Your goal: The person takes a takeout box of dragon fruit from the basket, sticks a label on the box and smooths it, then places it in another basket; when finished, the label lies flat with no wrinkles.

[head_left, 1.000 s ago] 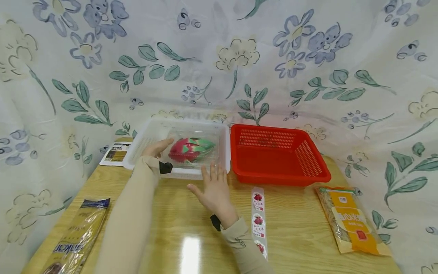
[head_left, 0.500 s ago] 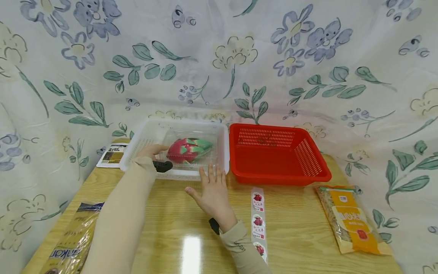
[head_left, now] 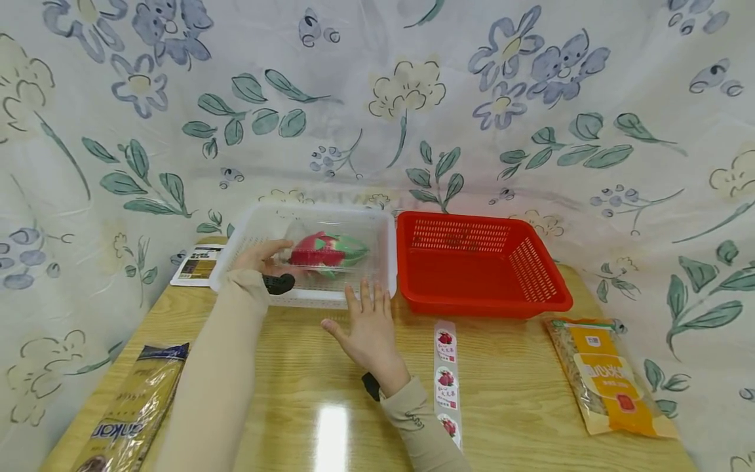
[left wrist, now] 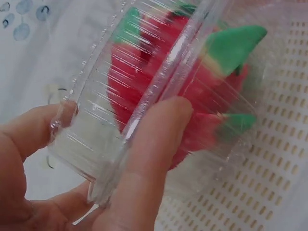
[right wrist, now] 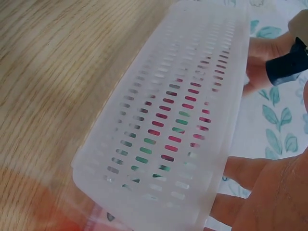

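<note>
In the head view my left hand reaches into the white plastic basket and grips the left end of a clear plastic clamshell box. The thumb lies along the box's seam in the left wrist view, with fingers around the far side. Inside the box is a pink-red dragon fruit with green tips. The box sits tilted in the basket. My right hand has its fingers spread and straight, fingertips at the basket's near rim. Through the slots in the right wrist view, pink and green show.
A red basket stands right beside the white one. On the wooden table lie a strip of dragon fruit stickers, an orange-labelled food bag at right, a gold packet and a white-edged pouch at left.
My left hand has moved from extended fingers beside the box to gripping its left end. The box with the dragon fruit has tilted. My right hand stays at the rim.
</note>
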`<state>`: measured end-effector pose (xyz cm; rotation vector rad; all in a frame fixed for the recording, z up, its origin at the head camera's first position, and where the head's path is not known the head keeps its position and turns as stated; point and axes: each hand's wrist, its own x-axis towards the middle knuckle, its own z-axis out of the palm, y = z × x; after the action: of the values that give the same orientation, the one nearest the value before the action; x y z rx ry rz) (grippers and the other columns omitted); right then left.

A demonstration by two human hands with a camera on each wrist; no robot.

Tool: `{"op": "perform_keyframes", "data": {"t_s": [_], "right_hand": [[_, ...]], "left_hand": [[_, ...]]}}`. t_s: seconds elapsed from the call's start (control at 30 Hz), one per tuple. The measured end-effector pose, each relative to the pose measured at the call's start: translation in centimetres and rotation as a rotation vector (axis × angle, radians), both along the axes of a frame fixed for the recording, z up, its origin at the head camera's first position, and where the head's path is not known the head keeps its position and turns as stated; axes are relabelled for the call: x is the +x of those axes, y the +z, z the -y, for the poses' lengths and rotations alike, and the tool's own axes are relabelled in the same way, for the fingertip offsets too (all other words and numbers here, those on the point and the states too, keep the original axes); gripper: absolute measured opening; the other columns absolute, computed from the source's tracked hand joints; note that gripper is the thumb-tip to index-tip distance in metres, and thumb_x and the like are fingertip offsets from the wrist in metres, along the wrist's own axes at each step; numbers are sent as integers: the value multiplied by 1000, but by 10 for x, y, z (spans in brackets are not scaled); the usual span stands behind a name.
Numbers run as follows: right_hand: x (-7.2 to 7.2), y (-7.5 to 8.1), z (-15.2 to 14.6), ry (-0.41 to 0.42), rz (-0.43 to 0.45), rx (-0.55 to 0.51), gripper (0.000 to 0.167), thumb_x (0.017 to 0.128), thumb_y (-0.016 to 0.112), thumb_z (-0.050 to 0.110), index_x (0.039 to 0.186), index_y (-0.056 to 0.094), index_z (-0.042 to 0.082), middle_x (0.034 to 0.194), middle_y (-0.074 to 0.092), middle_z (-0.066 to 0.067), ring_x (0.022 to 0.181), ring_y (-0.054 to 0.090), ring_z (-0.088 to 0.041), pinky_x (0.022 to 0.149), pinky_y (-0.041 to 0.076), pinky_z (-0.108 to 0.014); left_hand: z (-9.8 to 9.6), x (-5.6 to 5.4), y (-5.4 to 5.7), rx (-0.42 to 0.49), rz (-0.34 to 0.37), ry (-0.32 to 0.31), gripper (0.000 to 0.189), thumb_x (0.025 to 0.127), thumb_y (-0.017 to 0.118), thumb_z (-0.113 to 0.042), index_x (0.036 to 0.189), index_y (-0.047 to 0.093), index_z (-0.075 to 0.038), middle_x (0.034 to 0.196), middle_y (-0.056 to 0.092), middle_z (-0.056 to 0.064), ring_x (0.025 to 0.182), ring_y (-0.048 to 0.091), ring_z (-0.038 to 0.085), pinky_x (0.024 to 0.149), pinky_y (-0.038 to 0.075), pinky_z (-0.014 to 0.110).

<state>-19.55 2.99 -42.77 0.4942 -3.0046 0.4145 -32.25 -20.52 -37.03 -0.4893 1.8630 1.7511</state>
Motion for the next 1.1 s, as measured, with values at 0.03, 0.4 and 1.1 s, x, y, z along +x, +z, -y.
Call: {"op": "perform_keyframes", "data": {"t_s": [0.03,0.4,1.1], "right_hand": [[0,0,0,0,3,-1,80,94,37,66,153,28,14,160,19,-19,149,13,-42,122,11,-54],[1,1,1,9,24,-53,79,95,33,66,154,27,14,161,17,-18,150,10,-40,123,8,-53],[-14,10,-17,46,0,-564,91,96,34,62,155,-3,4,163,-1,-18,149,11,-39,120,17,-55]], "left_hand": [[-2,1,3,52,11,45,70,101,43,-28,157,3,-15,163,-9,14,124,57,30,85,56,22],[-6,16,2,-52,-201,233,56,95,54,-25,141,39,3,106,51,7,66,61,10,72,58,20],[-1,56,9,28,-366,277,70,99,49,-32,155,14,-6,157,23,16,66,61,11,69,59,20]]}}
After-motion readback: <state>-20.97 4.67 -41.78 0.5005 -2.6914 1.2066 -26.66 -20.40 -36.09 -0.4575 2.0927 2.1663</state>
